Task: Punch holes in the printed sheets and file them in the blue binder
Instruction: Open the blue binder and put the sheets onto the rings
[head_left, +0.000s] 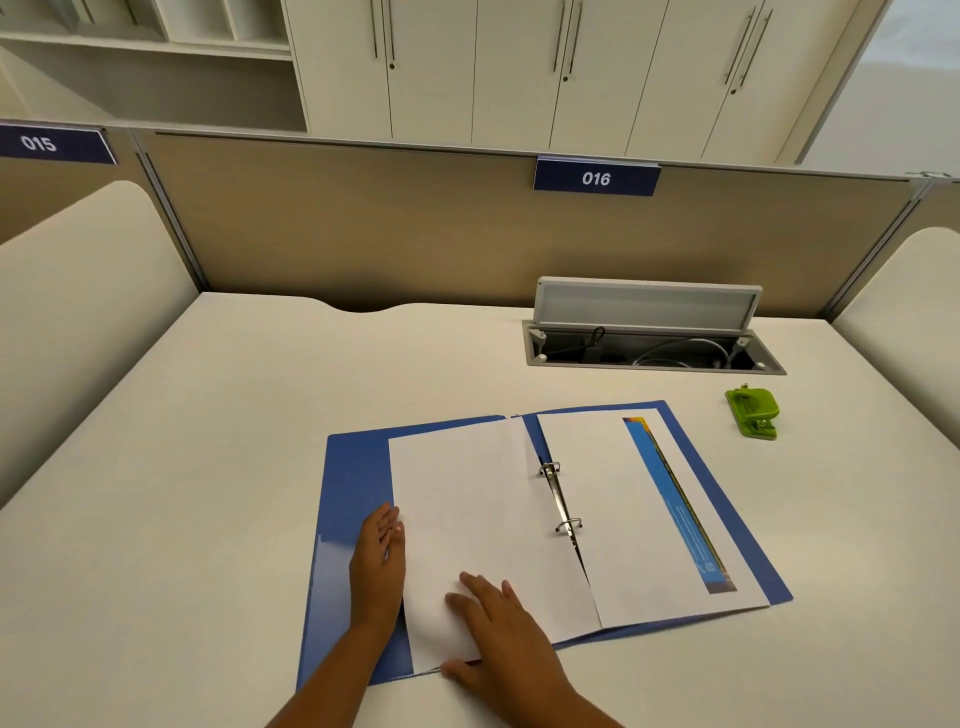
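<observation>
The blue binder (353, 478) lies open on the desk. Its two metal rings (561, 499) hold white sheets. One sheet stack (478, 509) lies on the left cover, face down. A printed sheet (623, 509) with a blue strip lies on the right cover. My left hand (378, 566) rests with straight fingers along the left edge of the left stack. My right hand (498, 629) lies flat on that stack's near corner, thumb at the paper's front edge. The green hole punch (753, 413) stands apart at the right.
An open cable box (654, 353) with a raised lid is sunk into the desk behind the binder. A beige partition (363, 234) with a label 016 closes the back. Rounded side panels stand left and right. The white desk surface (182, 467) stretches left of the binder.
</observation>
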